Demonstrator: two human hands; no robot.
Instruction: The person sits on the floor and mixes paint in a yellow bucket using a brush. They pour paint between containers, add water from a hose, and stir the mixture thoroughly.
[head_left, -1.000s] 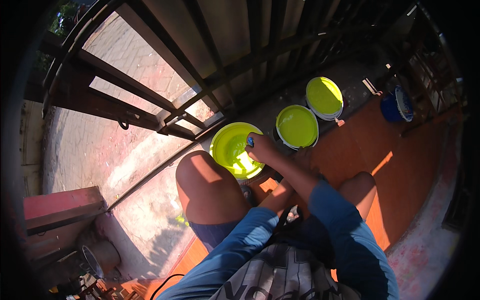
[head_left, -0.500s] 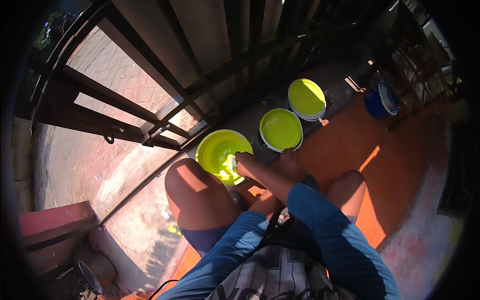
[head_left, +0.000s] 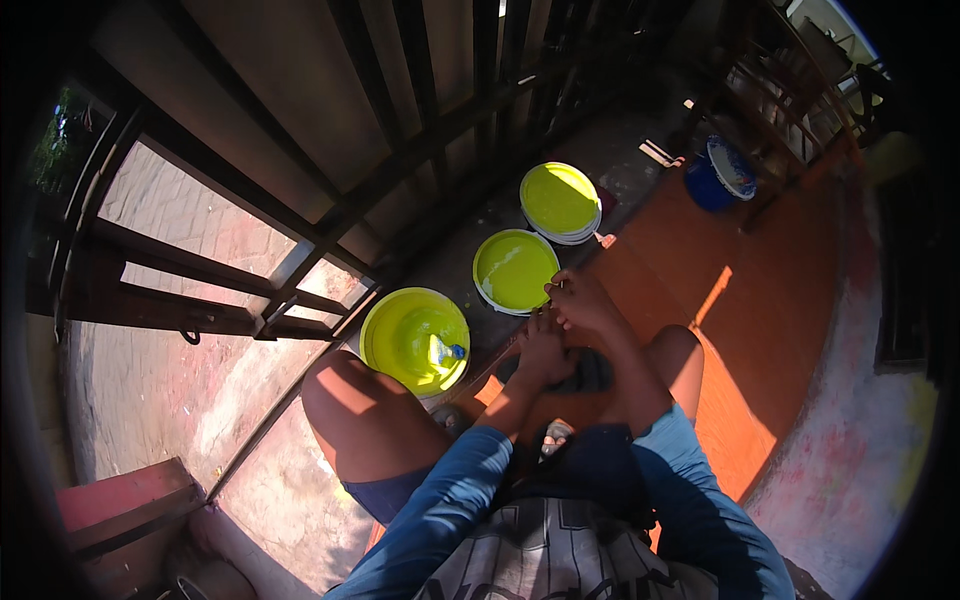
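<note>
- The tool [head_left: 455,352] rests inside the left bucket [head_left: 367,338], blue end toward the right, presumably parked there to leave both hands free of it.
- The left bucket stands just beyond the left knee [head_left: 347,387], likely for easy reach.
- The left hand [head_left: 544,352] and right hand [head_left: 582,302] are close together by the near rim of the middle bucket [head_left: 485,300]; their fingers are bent, but I cannot tell whether they grip anything.
- The middle bucket and far bucket [head_left: 572,238] stand upright beside the gate [head_left: 422,85], perhaps kept out of the way.
</note>
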